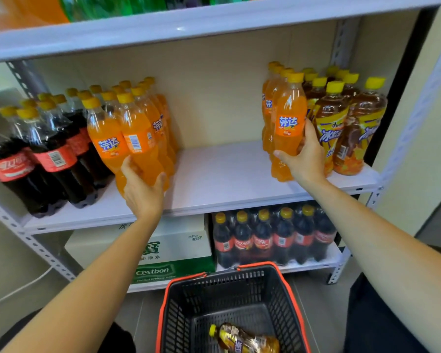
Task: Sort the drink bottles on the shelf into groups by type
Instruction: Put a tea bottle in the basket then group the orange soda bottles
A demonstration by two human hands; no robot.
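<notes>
Plastic, likely slick and full-heavy: my left hand (143, 192) wraps the left orange bottle (138, 128) low, my right hand (304, 155) the right orange bottle (289, 118).

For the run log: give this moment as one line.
left hand grips left-group orange soda | right hand grips right-group front orange soda, beside iced teas | basket holds one tea bottle

head view | looks forward and down | near the shelf (222, 174)

Left hand (143, 192) and right hand (304, 159) grip, arms outstretched.
</notes>
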